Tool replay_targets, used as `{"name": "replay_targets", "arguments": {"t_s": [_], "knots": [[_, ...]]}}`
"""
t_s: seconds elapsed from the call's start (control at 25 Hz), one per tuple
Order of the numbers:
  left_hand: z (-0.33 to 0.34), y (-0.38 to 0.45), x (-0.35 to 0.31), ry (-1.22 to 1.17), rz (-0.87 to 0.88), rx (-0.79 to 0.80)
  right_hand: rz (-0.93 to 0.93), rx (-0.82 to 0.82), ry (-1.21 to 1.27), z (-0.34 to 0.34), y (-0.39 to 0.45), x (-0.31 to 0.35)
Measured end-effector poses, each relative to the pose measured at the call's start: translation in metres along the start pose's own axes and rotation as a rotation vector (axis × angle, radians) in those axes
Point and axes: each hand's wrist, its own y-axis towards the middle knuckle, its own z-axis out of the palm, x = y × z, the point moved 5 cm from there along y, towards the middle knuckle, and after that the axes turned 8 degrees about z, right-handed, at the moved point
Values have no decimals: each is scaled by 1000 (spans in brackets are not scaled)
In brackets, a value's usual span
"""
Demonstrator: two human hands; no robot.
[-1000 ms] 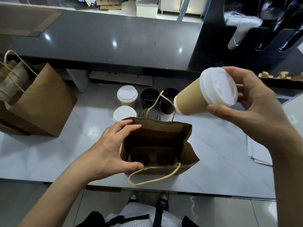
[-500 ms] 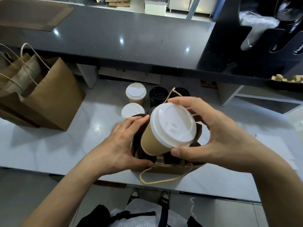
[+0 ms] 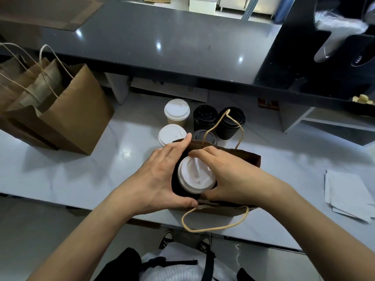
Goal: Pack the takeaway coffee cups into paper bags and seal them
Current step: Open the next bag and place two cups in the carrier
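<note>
A brown paper bag (image 3: 246, 157) with twine handles stands open at the counter's front edge. A tan cup with a white lid (image 3: 193, 176) sits inside its left side. My right hand (image 3: 229, 177) grips that cup, fingers over the lid's far rim and thumb at its near side. My left hand (image 3: 160, 177) holds the bag's left wall, fingers on the far rim, thumb on the near rim. Behind the bag stand two white-lidded cups (image 3: 176, 112) (image 3: 171, 134) and three black cups (image 3: 205, 116) (image 3: 231, 122) (image 3: 205, 136).
Several brown paper bags (image 3: 67, 110) stand at the left of the white counter (image 3: 81, 169). A stack of white papers (image 3: 349, 193) lies at the right. A dark raised ledge (image 3: 162, 47) runs across the back, a black dispenser (image 3: 324, 47) at its right.
My right hand brought the white-lidded cup from the upper right down into the bag. My left hand stayed on the bag's left rim.
</note>
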Motion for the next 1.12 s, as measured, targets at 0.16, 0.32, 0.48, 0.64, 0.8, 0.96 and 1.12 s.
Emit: {"name": "replay_targets", "arguments": {"t_s": [0.16,0.32,0.48,0.64,0.8,0.96,1.12], "knots": [[2,-1,2,7,19,-3,-15,23,-108,26,20,0],[3,-3,3,10,20,-9,7,64,-157,36,28,-3],[3,-2,3,2,23,-13,-3,67,-159,32,34,-2],[2,-2,3,7,32,-13,-26,81,-136,35,38,0],[3,-3,4,10,33,-5,-72,139,-79,38,39,-1],[3,-3,4,18,31,-1,-52,130,-102,38,38,-6],[3,-4,4,24,26,6,-7,72,-181,34,36,-8]]}}
